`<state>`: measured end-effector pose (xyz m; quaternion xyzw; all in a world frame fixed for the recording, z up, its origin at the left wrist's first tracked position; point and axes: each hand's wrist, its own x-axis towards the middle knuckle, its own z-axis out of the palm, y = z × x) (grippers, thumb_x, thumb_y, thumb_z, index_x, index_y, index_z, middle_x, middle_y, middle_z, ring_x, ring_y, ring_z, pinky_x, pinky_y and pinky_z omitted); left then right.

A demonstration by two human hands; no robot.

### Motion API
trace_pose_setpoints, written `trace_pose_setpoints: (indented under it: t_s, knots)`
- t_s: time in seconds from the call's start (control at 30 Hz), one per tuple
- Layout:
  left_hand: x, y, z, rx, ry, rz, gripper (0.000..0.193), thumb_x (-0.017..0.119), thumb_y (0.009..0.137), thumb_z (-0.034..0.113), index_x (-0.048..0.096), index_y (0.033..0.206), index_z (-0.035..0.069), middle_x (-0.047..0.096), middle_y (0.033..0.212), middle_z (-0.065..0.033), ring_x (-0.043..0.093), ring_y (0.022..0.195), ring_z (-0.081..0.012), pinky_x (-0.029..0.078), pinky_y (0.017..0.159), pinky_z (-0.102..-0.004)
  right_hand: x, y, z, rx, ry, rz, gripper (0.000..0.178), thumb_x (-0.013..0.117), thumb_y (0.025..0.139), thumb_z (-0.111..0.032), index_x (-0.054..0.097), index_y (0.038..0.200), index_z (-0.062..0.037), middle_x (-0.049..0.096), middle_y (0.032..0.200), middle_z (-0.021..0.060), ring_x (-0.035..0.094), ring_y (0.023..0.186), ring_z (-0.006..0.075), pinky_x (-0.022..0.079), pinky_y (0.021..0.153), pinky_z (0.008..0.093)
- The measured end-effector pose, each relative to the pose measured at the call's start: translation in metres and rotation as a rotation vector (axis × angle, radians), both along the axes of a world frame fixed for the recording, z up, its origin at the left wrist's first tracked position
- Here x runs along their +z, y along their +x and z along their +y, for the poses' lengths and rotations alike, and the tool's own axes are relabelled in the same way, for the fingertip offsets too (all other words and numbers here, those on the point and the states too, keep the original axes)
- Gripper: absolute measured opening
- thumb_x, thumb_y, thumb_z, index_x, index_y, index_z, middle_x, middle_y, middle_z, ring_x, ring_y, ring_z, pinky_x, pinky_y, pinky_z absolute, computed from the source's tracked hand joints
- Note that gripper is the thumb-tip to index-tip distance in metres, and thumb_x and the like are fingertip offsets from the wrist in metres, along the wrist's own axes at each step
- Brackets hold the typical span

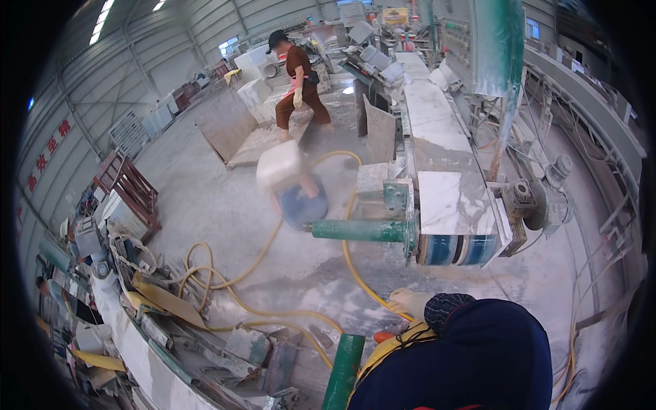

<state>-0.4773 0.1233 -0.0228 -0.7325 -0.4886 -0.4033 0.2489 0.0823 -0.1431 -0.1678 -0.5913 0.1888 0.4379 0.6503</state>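
My right hand [408,301], in a pale work glove with a dark patterned cuff, reaches in from the lower right. Its fingers look curled on a yellow hose [354,268], though the grip is partly hidden. The hose winds across the dusty floor in loops toward the left. Below the glove are a small orange object [383,336] and yellow material [403,342], partly covered by my navy sleeve [458,355]. A green post [344,372] stands beside them. My left hand does not show.
A conveyor carrying white veined slabs [454,201] ends ahead, with a green cylinder [359,230] jutting left. A blue-seated stool [304,203] and pale block stand on the floor. Stone scraps [249,345] lie lower left. Another person [298,89] works near a tilted board [266,141].
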Motion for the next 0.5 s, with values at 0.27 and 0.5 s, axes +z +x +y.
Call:
trace_pose_setpoints:
  t_s: [0.27,0.5]
  knots:
    - [0.004,-0.008,-0.009,0.055,-0.004,-0.001,0.028,0.061,0.097,0.012,0.062,0.120,-0.005,0.065,0.114,-0.0218,0.063,0.105,-0.0377,0.053,0.092,-0.0450,-0.029,0.006,0.001,0.109,-0.186,-0.096,0.015,0.062,0.096,-0.019,0.064,0.109,-0.0129,0.074,0.098,0.0173,0.074,0.079,0.0321,0.059,0.060,0.0424]
    - [0.007,-0.008,-0.016,0.065,-0.009,0.003,0.028,0.061,0.097,0.011,0.062,0.120,-0.005,0.065,0.114,-0.0219,0.063,0.105,-0.0379,0.053,0.091,-0.0451,-0.063,0.012,-0.006,0.155,0.141,-0.016,0.008,0.061,0.095,-0.017,0.064,0.096,-0.0105,0.069,0.081,0.0126,0.068,0.063,0.0263,0.053,0.051,0.0393]
